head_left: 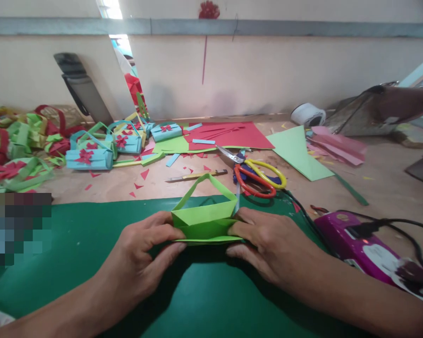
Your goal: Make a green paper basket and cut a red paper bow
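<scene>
A small light-green paper basket (205, 220) with a thin looped handle sits on a dark green mat (91, 244) in front of me. My left hand (141, 253) pinches its left end, fingers closed on the folded paper. My right hand (268, 244) grips its right end the same way. Both hands press the basket's sides together just above the mat.
Scissors with red and yellow handles (257, 176) lie just behind the basket. Finished blue paper baskets (91, 157) and paper strips pile up at the left. Red (232, 134), green (298, 152) and pink sheets lie behind. A purple glue gun (352, 239) with a black cable rests at the right.
</scene>
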`<move>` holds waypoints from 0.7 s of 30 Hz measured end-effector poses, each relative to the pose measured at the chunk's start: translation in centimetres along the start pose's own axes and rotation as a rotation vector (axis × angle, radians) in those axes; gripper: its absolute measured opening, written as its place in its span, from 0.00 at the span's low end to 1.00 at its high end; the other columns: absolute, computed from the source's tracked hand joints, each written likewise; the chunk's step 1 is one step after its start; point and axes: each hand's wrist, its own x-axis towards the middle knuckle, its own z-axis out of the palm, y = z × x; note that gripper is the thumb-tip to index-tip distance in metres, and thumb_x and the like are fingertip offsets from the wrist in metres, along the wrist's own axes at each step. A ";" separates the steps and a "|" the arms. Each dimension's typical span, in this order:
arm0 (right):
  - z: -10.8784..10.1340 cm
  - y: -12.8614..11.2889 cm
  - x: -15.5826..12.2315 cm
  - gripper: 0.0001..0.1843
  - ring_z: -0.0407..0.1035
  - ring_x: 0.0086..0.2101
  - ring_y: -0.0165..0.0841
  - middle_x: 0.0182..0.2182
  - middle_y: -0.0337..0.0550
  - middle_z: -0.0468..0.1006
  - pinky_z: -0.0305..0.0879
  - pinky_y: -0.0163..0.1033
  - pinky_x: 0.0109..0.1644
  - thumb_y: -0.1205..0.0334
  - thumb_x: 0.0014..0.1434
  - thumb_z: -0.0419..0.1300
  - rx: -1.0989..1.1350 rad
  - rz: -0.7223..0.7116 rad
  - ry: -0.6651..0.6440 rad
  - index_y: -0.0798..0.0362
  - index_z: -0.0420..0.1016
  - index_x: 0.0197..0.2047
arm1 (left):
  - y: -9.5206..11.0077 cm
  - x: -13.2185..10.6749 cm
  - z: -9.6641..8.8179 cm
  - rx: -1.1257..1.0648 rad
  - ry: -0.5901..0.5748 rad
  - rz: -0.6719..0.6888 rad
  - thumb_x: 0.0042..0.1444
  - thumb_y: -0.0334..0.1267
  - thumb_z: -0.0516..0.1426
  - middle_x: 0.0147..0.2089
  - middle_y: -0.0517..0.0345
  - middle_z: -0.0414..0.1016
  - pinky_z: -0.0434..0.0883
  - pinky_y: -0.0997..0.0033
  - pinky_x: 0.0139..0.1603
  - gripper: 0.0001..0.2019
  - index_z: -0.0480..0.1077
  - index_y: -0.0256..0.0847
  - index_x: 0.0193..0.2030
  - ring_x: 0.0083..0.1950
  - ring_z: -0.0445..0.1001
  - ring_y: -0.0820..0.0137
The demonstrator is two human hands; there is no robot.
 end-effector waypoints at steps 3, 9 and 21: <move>-0.4 0.3 -0.3 0.06 0.70 0.34 0.35 0.34 0.44 0.74 0.65 0.39 0.38 0.62 0.57 0.59 0.087 -0.037 0.142 0.51 0.77 0.33 | -0.2 0.1 0.2 -0.001 0.032 -0.030 0.54 0.29 0.56 0.31 0.61 0.73 0.68 0.81 0.32 0.06 0.73 0.40 0.30 0.31 0.72 0.76; -1.1 1.1 0.0 0.08 0.70 0.30 0.32 0.28 0.39 0.76 0.65 0.38 0.37 0.66 0.58 0.56 0.236 -0.033 0.440 0.51 0.71 0.28 | -0.7 0.2 0.4 0.016 0.120 0.038 0.52 0.27 0.57 0.29 0.65 0.73 0.68 0.85 0.32 0.06 0.72 0.41 0.29 0.30 0.72 0.79; -0.4 1.3 0.4 0.19 0.68 0.39 0.37 0.41 0.50 0.71 0.67 0.40 0.39 0.75 0.57 0.49 0.032 -0.198 0.458 0.53 0.72 0.48 | -0.7 0.3 0.6 -0.031 0.138 0.042 0.50 0.28 0.58 0.27 0.66 0.75 0.69 0.83 0.30 0.06 0.71 0.42 0.27 0.29 0.75 0.76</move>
